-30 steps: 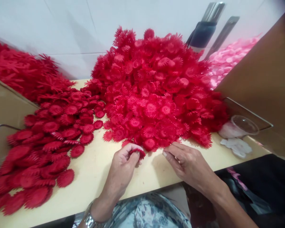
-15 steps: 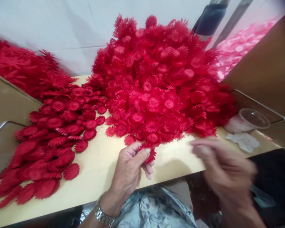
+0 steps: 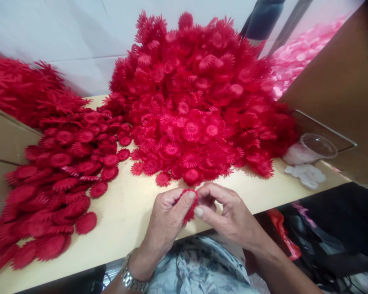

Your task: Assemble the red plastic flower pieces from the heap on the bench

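Observation:
Near the table's front edge, my left hand (image 3: 168,212) pinches a small red fringed flower piece (image 3: 190,207) between thumb and fingers. My right hand (image 3: 225,210) is closed at the right side of that piece, its thumb and fingertips bent close to it; whether anything small is between them is hidden. Just beyond both hands rises a large heap of red fringed flower pieces (image 3: 190,130). To the left, thicker round red flower pieces (image 3: 64,183) lie spread over the pale table (image 3: 122,216).
Red petal pieces (image 3: 18,90) are heaped at the back left. A clear plastic cup (image 3: 309,149) and a crumpled white piece (image 3: 308,175) stand at the right, by a brown panel (image 3: 334,94). Pink pieces (image 3: 303,53) lie behind it.
My right hand has moved left from over the table's right part to the red piece, and its fingers now meet there. My left hand still holds the piece. The view has shifted slightly.

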A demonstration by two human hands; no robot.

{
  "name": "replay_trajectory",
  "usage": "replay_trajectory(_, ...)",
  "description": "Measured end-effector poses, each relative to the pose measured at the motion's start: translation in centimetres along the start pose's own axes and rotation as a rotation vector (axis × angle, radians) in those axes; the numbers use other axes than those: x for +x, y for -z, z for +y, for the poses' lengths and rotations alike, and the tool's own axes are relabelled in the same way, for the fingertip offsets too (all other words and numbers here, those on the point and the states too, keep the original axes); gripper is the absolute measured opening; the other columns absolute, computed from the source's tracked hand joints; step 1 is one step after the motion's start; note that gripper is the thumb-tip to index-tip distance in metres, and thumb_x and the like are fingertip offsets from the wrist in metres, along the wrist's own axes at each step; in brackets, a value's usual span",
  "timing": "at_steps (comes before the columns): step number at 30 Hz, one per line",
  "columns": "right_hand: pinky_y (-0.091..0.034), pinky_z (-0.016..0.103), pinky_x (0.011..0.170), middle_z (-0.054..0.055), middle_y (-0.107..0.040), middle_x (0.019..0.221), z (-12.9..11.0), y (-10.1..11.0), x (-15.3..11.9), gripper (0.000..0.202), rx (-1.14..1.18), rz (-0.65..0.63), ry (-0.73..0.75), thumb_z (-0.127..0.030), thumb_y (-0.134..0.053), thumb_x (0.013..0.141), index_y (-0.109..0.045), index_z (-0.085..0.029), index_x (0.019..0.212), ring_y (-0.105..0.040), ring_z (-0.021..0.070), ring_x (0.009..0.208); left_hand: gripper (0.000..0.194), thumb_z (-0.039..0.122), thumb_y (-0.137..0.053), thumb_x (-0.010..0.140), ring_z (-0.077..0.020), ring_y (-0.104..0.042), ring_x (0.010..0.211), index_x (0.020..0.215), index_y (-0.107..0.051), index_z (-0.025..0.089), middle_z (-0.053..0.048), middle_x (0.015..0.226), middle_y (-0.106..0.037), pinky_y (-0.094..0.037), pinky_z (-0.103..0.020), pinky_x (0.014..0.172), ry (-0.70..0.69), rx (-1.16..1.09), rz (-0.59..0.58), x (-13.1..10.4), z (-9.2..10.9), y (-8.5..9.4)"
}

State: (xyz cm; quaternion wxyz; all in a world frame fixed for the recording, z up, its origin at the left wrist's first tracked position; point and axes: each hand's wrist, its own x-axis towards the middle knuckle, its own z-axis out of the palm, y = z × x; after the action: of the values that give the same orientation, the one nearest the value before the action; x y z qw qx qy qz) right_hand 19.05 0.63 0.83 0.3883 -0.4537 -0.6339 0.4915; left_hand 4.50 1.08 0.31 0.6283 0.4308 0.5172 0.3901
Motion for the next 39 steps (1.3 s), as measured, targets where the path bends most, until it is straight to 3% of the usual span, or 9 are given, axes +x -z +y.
replay_trajectory(3,-0.042,0.021,0.058,-0.001,-0.054,0.070,0.0,0.1,0.1,0.017,0.034,0.028,-0.022,-0.032,-0.062,0.077,-0.057,-0.016,0.083,-0.050,0.0098,0.063,0.045,0.049,-0.059,0.074,-0.0068,-0.031,0.043,0.048,-0.045,0.016,0.005,0.044,-0.036,-0.025,-0.020,0.041,-0.036,0.050,-0.030,0.0,0.0,0.0)
replay_trajectory(8,-0.043,0.021,0.057,-0.001,-0.058,0.065,0.1,0.0,0.5,0.019,0.107,0.003,0.000,-0.032,-0.053,0.085,-0.056,-0.017,0.076,-0.054,0.0100,0.060,0.047,0.059,-0.050,0.076,-0.0079,-0.039,0.036,0.057,-0.049,0.016,0.003,0.043,-0.044,-0.028,-0.019,0.034,0.103,-0.130,-0.061,-0.2,-0.3,-0.3)
replay_trajectory(12,-0.042,0.021,0.049,-0.004,-0.054,0.053,-0.1,-0.4,0.6,0.022,0.204,-0.006,-0.065,-0.033,-0.046,0.089,-0.054,-0.018,0.075,-0.052,0.0097,0.047,0.028,0.044,-0.059,0.078,-0.0123,-0.055,0.046,0.082,-0.055,0.017,0.001,0.056,-0.059,-0.046,-0.023,0.046,0.044,-0.261,-0.150,-0.6,-0.3,0.0)
replay_trajectory(16,-0.044,0.021,0.052,-0.002,-0.056,0.056,-0.3,-0.8,0.6,0.021,0.087,0.099,-0.062,-0.032,-0.046,0.088,-0.056,-0.018,0.075,-0.054,0.0103,0.053,0.023,0.028,-0.061,0.078,-0.0144,-0.062,0.055,0.097,-0.055,0.014,-0.001,0.064,-0.065,-0.051,-0.026,0.057,-0.001,-0.285,-0.171,-0.8,-0.3,0.4)
replay_trajectory(21,-0.044,0.021,0.054,0.001,-0.059,0.067,0.1,-1.2,0.4,0.017,0.001,0.174,-0.068,-0.029,-0.049,0.086,-0.057,-0.017,0.079,-0.055,0.0106,0.060,0.014,0.024,-0.057,0.079,-0.0149,-0.061,0.047,0.084,-0.059,0.011,-0.002,0.056,-0.063,-0.050,-0.026,0.047,0.040,-0.262,-0.055,-0.8,-0.6,0.4)
replay_trajectory(27,-0.033,0.018,0.043,-0.004,-0.045,0.056,0.3,-0.2,0.6,0.021,-0.134,0.334,0.017,-0.030,-0.046,0.088,-0.052,-0.017,0.072,-0.040,0.0067,0.048,0.020,0.030,-0.061,0.075,-0.0113,-0.054,0.034,0.067,-0.057,0.012,0.000,0.052,-0.061,-0.043,-0.020,0.033,0.131,-0.302,-0.026,-1.0,-0.5,0.8)
replay_trajectory(31,-0.038,0.021,0.052,-0.002,-0.050,0.058,0.4,1.9,2.3,0.023,-0.607,0.446,0.214,-0.030,-0.048,0.088,-0.056,-0.017,0.071,-0.046,0.0094,0.053,0.026,0.035,-0.063,0.073,-0.0108,-0.052,0.030,0.062,-0.055,0.013,-0.001,0.048,-0.060,-0.037,-0.017,0.029,0.182,-0.328,-0.049,-1.2,-0.6,1.0)
replay_trajectory(35,-0.044,0.029,0.070,0.008,-0.060,0.081,0.7,3.2,3.7,0.025,-1.060,0.506,0.353,-0.032,-0.049,0.087,-0.062,-0.014,0.099,-0.056,0.0184,0.076,0.032,0.041,-0.066,0.070,-0.0092,-0.048,0.026,0.059,-0.053,0.014,0.000,0.044,-0.058,-0.032,-0.016,0.027,0.196,-0.318,-0.034,-1.2,-0.6,1.1)
replay_trajectory(39,-0.045,0.026,0.067,0.005,-0.057,0.078,-0.1,2.3,2.8,0.024,-0.875,0.476,0.373,-0.031,-0.054,0.084,-0.060,-0.016,0.102,-0.054,0.0150,0.071,0.043,0.051,-0.067,0.065,-0.0037,-0.037,0.026,0.052,-0.049,0.014,0.004,0.037,-0.047,-0.022,-0.013,0.026,0.188,-0.229,0.087,-1.1,-0.7,1.2)
